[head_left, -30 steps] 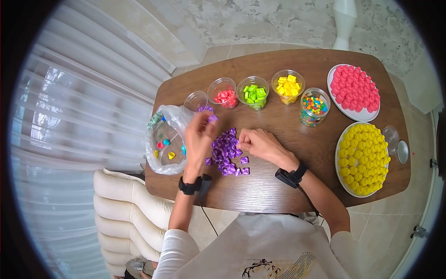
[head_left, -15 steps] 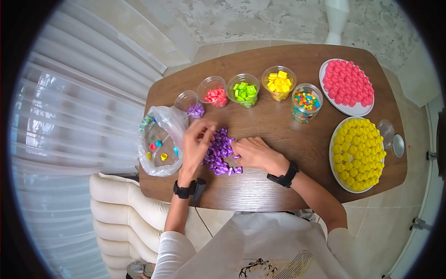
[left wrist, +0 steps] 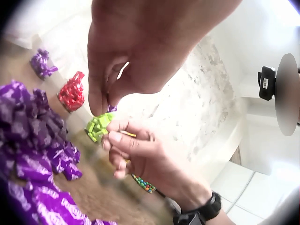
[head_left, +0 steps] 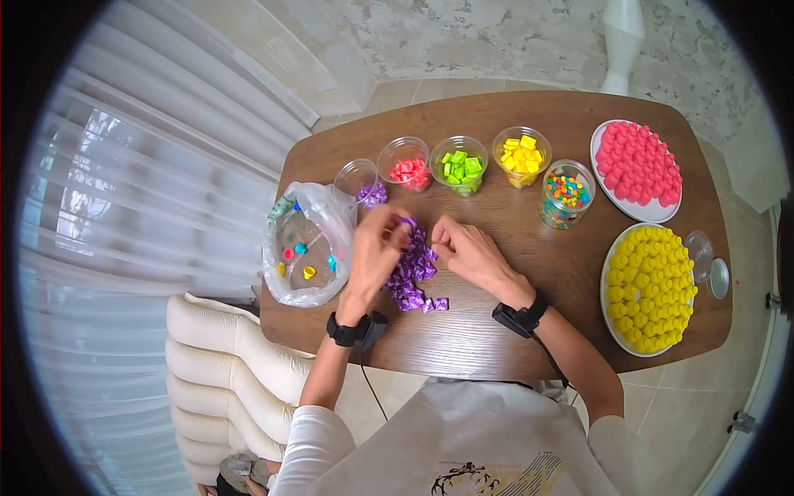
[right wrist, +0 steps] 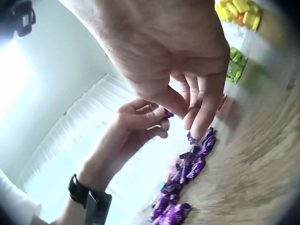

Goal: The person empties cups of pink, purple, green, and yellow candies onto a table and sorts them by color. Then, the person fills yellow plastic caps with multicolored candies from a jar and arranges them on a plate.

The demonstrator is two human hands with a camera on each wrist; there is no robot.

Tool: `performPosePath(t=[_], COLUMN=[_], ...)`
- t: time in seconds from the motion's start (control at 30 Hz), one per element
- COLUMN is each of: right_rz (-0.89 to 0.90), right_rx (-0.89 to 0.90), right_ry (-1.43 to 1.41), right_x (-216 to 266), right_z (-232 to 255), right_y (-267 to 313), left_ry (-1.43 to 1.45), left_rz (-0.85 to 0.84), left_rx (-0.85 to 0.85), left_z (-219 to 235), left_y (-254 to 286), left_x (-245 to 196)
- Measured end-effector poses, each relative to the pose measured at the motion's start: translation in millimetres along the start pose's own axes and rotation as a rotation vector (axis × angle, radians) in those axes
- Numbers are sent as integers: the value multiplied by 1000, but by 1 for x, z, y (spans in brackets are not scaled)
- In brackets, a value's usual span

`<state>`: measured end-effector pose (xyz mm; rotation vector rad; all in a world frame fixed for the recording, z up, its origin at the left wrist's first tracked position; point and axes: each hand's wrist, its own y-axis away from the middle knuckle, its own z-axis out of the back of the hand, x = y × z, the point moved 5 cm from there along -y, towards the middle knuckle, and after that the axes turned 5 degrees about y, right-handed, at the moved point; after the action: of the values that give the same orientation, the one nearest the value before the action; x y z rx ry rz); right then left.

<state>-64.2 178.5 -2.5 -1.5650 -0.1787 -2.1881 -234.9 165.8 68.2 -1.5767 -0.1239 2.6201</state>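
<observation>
A pile of purple-wrapped candies [head_left: 407, 281] lies on the table between the two hands. Over its upper left part, my left hand [head_left: 374, 258] pinches one purple-wrapped candy [right wrist: 168, 113] between thumb and fingers. My right hand [head_left: 473, 258] is just right of the pile, fingers loosely bent; no candy shows between thumb and fingertips in the right wrist view. Beyond the left hand stands a clear cup [head_left: 357, 178] with a few purple candies [head_left: 372, 195] in it.
Clear cups of red [head_left: 408, 174], green [head_left: 461, 168] and yellow [head_left: 521, 157] candies line the back, beside a jar of colourful pieces [head_left: 567, 195]. Plates with pink [head_left: 637, 161] and yellow [head_left: 649, 289] pieces stand right. A plastic bag [head_left: 322, 285] with small coloured pieces lies left.
The left hand moved from near the purple cup back to the pile and now pinches a candy there. The right hand has come off the pile's right edge. The head view has shifted slightly.
</observation>
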Motion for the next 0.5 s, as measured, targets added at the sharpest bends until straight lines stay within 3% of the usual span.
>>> performPosePath(t=[0.07,0.13,0.17,0.23,0.4,0.5], right_rz=[9,11,13,46,89,157], right_rx=[19,175,175,225,185,165], right_ry=[157,265,265,439,603,675], right_x=[9,16,17,17,13,16], right_z=[3,-3,-5,-12,-24,-29], right_y=[4,7,8,12,21,24], left_ry=[-1,-41,-41,-118,-97,-85], left_rz=[-29,-145,-146,-273,-260,-155], left_rx=[-78,-310,-312,-498,-333,-114], left_z=[20,43,42,45,19,1], left_y=[-14,-23,-23,-20,-2,8], left_x=[-6,-15,-17,-29,-15,-10])
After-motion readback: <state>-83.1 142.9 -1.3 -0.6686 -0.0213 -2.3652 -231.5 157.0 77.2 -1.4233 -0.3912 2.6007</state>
